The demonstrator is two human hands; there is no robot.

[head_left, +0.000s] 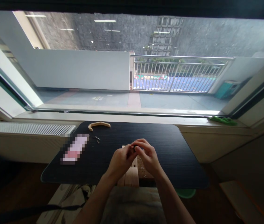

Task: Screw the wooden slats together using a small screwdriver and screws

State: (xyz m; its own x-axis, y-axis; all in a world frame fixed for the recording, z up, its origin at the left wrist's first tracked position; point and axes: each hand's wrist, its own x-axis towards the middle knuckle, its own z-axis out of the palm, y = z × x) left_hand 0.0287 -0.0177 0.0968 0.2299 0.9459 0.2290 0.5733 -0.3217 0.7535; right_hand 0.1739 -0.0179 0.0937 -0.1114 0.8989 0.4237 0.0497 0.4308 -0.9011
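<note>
My left hand (120,160) and my right hand (147,155) meet over the middle of a small black table (169,149). Both are pinched together around a small dark object (135,147) that is too small to name. Beneath them lies a pale wooden piece (132,174), with slats and a speckled cork-like panel, reaching to the table's near edge. A curved wooden part (98,125) rests at the table's far left edge. Two or three small screws (96,139) lie left of my hands.
A blurred pink and white rectangle (74,148) lies on the table's left side. Behind the table runs a window sill with a radiator grille (26,128) and a green cloth (223,120). A large window looks onto a balcony with a railing.
</note>
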